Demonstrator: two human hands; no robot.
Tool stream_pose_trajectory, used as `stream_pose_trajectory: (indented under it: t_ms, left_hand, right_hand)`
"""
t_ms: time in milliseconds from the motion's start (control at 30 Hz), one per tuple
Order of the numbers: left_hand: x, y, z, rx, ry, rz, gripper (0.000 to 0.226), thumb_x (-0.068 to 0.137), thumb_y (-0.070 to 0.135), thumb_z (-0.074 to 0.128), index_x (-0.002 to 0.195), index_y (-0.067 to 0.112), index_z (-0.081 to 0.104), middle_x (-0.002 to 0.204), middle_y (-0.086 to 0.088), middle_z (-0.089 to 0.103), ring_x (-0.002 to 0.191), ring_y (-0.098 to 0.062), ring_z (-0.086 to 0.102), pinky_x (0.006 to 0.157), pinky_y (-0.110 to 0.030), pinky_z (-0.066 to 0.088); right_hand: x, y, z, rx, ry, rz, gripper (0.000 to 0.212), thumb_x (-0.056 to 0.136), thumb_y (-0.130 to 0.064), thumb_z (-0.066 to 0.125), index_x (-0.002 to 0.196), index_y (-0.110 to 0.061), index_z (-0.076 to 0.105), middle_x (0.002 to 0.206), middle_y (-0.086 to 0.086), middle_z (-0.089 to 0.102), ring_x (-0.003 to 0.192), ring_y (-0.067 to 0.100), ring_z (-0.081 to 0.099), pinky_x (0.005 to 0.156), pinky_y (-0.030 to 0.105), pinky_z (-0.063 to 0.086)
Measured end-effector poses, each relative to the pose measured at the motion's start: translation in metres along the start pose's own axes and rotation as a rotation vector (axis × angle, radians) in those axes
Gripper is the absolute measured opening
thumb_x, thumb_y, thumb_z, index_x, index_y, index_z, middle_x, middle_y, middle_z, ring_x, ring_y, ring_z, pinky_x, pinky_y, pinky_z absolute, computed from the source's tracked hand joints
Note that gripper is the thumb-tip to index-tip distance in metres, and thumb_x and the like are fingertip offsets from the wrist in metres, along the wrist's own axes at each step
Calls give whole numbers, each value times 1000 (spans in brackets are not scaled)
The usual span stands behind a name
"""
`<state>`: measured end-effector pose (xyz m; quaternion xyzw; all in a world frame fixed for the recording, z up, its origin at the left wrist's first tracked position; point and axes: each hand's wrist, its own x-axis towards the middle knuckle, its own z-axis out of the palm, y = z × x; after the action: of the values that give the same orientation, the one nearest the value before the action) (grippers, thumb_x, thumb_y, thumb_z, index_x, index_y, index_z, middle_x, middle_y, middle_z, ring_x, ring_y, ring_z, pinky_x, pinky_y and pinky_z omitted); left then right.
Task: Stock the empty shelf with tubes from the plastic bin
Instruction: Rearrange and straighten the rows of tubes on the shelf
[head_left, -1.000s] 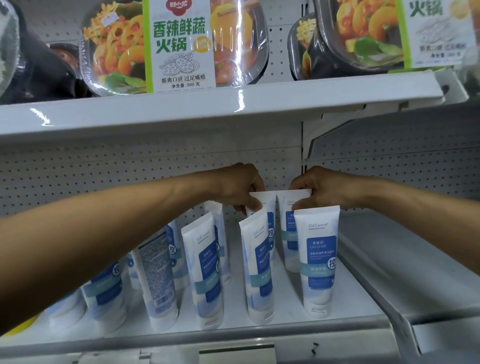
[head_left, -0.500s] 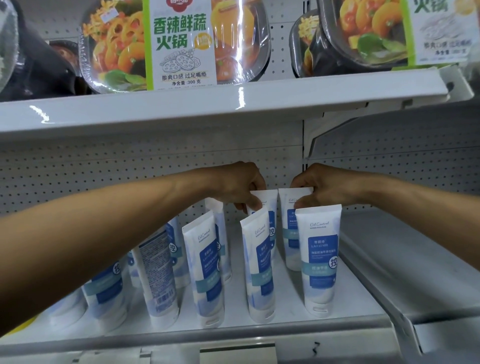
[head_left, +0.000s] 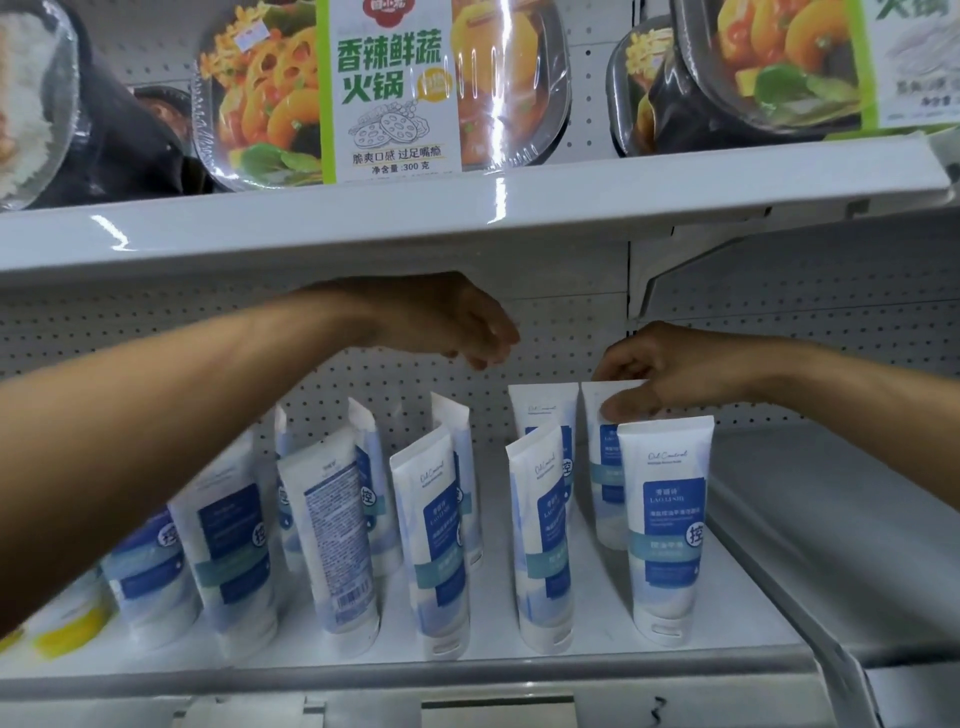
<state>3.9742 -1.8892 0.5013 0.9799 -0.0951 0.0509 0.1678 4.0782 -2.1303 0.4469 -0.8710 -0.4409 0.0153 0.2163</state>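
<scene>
Several white-and-blue tubes stand cap-down in rows on the white shelf (head_left: 597, 652). My right hand (head_left: 670, 371) pinches the top edge of the back-right tube (head_left: 605, 457), which stands behind the front-right tube (head_left: 667, 525). My left hand (head_left: 457, 325) hovers above the rows with loosely curled fingers and holds nothing. Just below and to its right stands the back tube (head_left: 543, 410), apart from the hand. My left forearm hides parts of the tubes at the left. The plastic bin is out of view.
The upper shelf (head_left: 467, 213) sits close above my hands and carries wrapped hot-pot bowls (head_left: 384, 88). A pegboard back wall (head_left: 156, 338) closes the rear. To the right lies a neighbouring grey shelf (head_left: 831, 519). Yellow items (head_left: 72, 629) show at far left.
My left hand has let go of the back tube's top and risen up and left. My right hand keeps its pinch on the back-right tube.
</scene>
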Motion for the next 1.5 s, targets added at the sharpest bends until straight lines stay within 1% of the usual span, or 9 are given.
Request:
stream_pose_trajectory:
  t_ms: [167,300,467,567,667,833,1033,1200,1500]
  left_hand:
    - [-29,-29,-12,-15,-212,-46,44,81,9,75,117,31,64,117,13,68,109,5,62,96,-15,48]
    - [-25,-36,12,54,-306,-31,42,80,15,77,114,35,67,117,20,67,112,6,59,105,-22,42]
    - [-13,-41,23,76,-216,28,19,83,25,74,103,24,75,99,13,74,92,-8,70,91,-32,56]
    - [-10,-44,26,56,-156,10,11,83,25,74,93,19,74,89,10,74,81,-12,71,75,-25,59]
    - [-6,-44,28,26,-125,-25,12,84,22,74,95,19,72,90,9,73,75,-8,72,68,-20,58]
    - [2,-40,32,9,-108,-19,11,83,22,74,93,22,70,84,14,71,73,-4,70,68,-19,58]
    - [7,-39,32,35,-123,-10,25,84,22,73,107,12,71,103,2,73,85,-10,70,74,-23,59]
    - [8,-38,32,38,-132,-5,26,84,22,73,108,11,71,99,5,72,81,-6,68,73,-20,59]
    - [7,-40,32,0,-139,-8,24,85,21,72,107,11,70,98,5,72,80,-6,69,72,-20,58]
  right_hand:
    - [15,-26,-6,-8,-25,-51,36,83,-45,67,116,-31,62,112,-21,62,104,-6,57,93,18,44]
    - [37,-46,2,-119,-192,-65,41,83,-43,69,119,-23,64,113,-17,66,102,-3,61,92,18,49]
    - [57,-52,15,-183,-254,-81,31,81,-40,73,100,-16,72,96,-7,73,89,8,68,84,25,56]
    - [59,-52,19,-179,-253,-76,29,81,-39,73,95,-14,73,94,-2,74,90,15,69,85,29,56]
    - [60,-52,21,-167,-245,-73,29,82,-35,72,96,-10,74,95,2,74,91,19,69,89,34,56]
    - [58,-51,23,-109,-241,-74,19,83,-32,72,90,-15,73,91,-4,75,88,15,70,84,28,56]
    - [57,-50,24,-76,-231,-77,20,83,-32,72,92,-14,73,91,-4,75,88,14,70,83,26,56]
    - [57,-49,24,-55,-235,-78,12,83,-32,72,86,-20,72,90,-6,75,87,13,70,79,22,54]
    - [54,-53,25,-74,-220,-57,17,84,-31,71,92,-15,72,93,-4,74,89,14,69,80,23,55]
